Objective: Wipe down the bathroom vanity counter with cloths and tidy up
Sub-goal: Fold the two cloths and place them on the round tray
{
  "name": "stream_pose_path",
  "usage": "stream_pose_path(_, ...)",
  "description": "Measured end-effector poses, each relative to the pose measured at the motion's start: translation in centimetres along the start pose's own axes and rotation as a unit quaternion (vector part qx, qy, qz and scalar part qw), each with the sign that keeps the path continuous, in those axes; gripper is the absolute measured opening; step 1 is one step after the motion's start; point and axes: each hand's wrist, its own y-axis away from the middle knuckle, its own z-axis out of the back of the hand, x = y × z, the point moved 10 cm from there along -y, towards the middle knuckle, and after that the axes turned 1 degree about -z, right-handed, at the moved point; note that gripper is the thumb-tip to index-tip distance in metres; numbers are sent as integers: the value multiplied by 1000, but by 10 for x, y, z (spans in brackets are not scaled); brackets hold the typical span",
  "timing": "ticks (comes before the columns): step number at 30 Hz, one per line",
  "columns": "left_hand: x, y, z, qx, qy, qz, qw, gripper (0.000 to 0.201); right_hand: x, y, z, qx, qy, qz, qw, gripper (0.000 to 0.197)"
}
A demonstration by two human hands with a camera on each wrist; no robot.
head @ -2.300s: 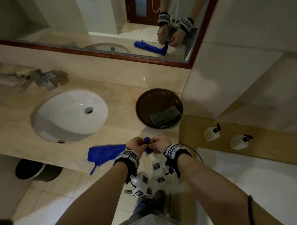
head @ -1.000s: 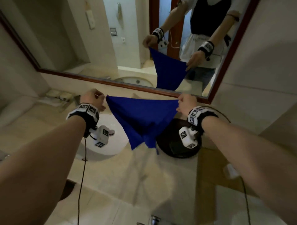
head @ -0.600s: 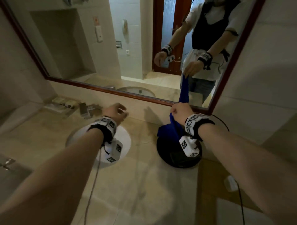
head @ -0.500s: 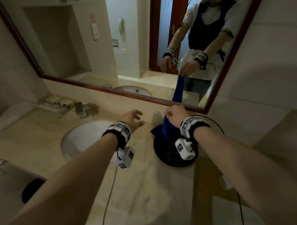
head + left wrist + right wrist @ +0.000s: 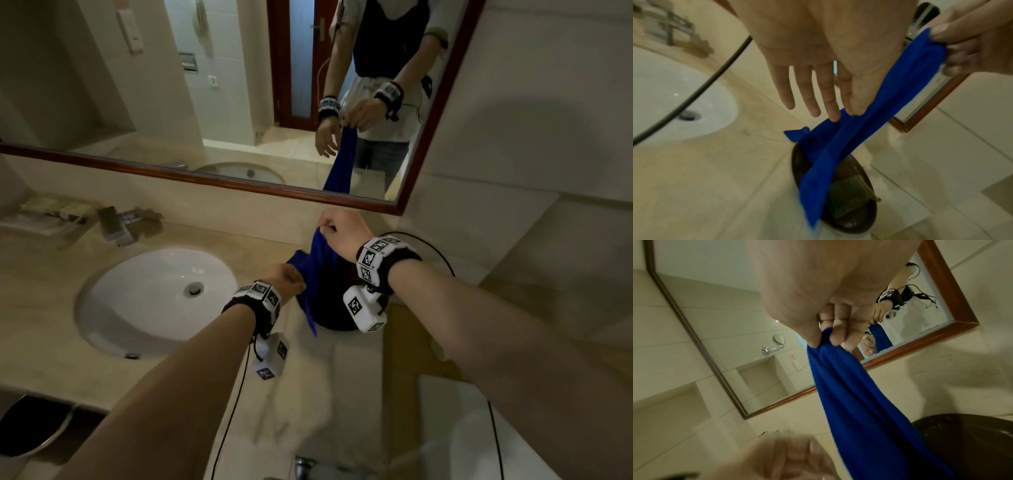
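Observation:
A blue cloth (image 5: 320,263) hangs in a narrow bunch from my right hand (image 5: 329,230), which pinches its top end above the counter. Its lower end drapes into a dark round tray (image 5: 857,222) at the counter's right end, over a grey ribbed cloth (image 5: 849,199) lying there. My left hand (image 5: 824,112) is open with straight fingers, and its thumb side touches the cloth's middle. The right wrist view shows thumb and fingertips (image 5: 835,339) nipping the cloth (image 5: 859,402), with the left hand (image 5: 777,456) blurred below.
A white oval sink (image 5: 154,298) sits in the beige counter (image 5: 325,377) left of the tray. A faucet (image 5: 116,222) and small toiletries stand at the back left. A wood-framed mirror (image 5: 239,181) runs along the wall. A dark bin (image 5: 30,425) stands below.
The cloth was spread between both hands; the left hand let go and the right lowered it bunched onto the tray. The left hand has now come right and touches the cloth.

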Motion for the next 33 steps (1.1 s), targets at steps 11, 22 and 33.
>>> stream_pose_path(11, 8, 4, -34, -22, 88, 57, 994, 56, 20, 0, 10, -25, -35, 39, 998, 16)
stream_pose_path(22, 35, 6, -9, -107, 129, 97, 981, 3, 52, -14, 28, -84, -119, 85, 986, 10)
stream_pose_path(33, 79, 65, 89, -201, 57, 126, 970, 24, 10, -23, 18, -47, -66, 25, 996, 16)
